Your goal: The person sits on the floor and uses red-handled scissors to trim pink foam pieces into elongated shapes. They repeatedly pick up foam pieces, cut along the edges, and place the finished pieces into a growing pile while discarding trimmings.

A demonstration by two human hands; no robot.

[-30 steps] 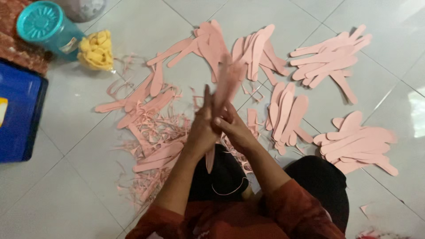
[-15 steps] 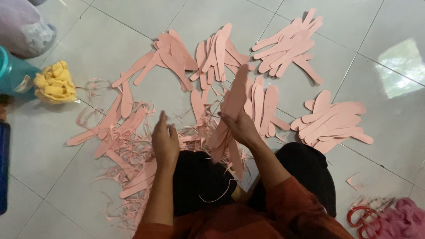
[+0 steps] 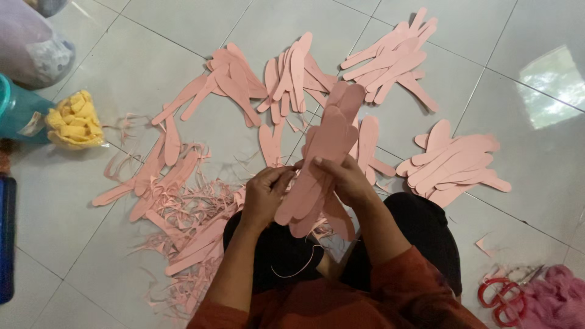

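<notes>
Both hands hold one stack of pink strips (image 3: 320,164) above the lap, over the tiled floor (image 3: 487,36). The strips are long, flat, matte, with rounded ends, fanned a little at the top and bottom. The left hand (image 3: 266,194) pinches the stack's left edge, fingers curled shut on it; the right hand (image 3: 345,180) wraps the right edge, thumb on the face, grip closed.

Heaps of like strips (image 3: 451,161) ring the hands on the floor, and thin pink trimmings (image 3: 183,213) lie to the left. A yellow bundle (image 3: 74,120) and teal tub (image 3: 18,113) sit at far left, red scissors (image 3: 503,295) at lower right. Bare tile lies beyond the heaps, upper right.
</notes>
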